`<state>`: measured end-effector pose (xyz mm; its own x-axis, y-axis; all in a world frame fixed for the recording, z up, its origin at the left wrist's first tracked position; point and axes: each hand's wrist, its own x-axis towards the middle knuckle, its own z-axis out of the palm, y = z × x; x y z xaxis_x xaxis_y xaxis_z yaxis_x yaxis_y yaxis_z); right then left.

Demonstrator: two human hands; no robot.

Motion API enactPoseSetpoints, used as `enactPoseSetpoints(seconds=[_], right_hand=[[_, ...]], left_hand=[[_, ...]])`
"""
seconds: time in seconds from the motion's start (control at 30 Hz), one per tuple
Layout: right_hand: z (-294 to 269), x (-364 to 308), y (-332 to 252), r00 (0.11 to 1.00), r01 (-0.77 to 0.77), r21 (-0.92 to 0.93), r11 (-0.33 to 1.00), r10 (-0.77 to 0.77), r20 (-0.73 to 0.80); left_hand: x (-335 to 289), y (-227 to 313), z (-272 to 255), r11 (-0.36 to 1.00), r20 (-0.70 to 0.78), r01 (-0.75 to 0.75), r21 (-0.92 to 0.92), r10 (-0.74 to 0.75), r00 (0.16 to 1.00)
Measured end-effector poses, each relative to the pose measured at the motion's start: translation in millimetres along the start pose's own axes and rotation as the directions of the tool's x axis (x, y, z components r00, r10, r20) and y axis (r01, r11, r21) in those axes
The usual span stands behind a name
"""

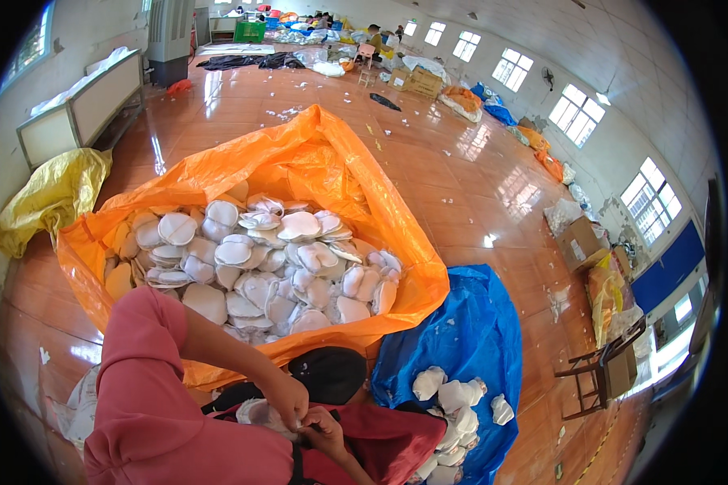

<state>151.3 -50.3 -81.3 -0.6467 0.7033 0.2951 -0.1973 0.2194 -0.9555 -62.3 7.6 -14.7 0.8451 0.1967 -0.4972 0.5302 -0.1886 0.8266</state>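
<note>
step: both hands working 1 white moulded foam cup [260, 412] in lap | left hand [287, 398] + right hand [325, 428] pinching its edge | next, I'd guess: steady grip, then drop into blue plastic bag [469, 339]

Just ahead of my lap sits the orange bag [315, 162], heaped with white foam cups [259, 267]. Right of it lies a blue bag [469, 331] with a smaller pile. Left of the orange bag slumps a yellow bag [48, 198]. Beyond the blue one stands a wooden chair [603, 372].
</note>
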Motion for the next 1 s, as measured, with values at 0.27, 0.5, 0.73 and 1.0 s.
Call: enactPoseSetpoints(seconds=[0.27,0.5,0.73,1.0], right_hand=[[-12,16,-18,0.978,-0.056,-0.083,0.995,0.038,-0.204],[-32,20,-17,0.975,-0.049,-0.122,0.991,0.02,-0.223],[-38,16,-11,0.961,-0.064,-0.122,0.99,0.028,-0.276],[-40,16,-5,0.963,0.001,-0.012,1.0,-0.004,-0.268]], left_hand=[[-4,7,-4,0.711,-0.401,-0.197,-0.675,-0.129,0.907],[17,-4,0,0.284,-0.459,-0.39,-0.876,-0.238,0.856],[39,-14,7,0.06,-0.424,-0.427,-0.902,-0.295,0.856],[39,0,-11,0.241,-0.447,-0.391,-0.888,-0.255,0.858]])
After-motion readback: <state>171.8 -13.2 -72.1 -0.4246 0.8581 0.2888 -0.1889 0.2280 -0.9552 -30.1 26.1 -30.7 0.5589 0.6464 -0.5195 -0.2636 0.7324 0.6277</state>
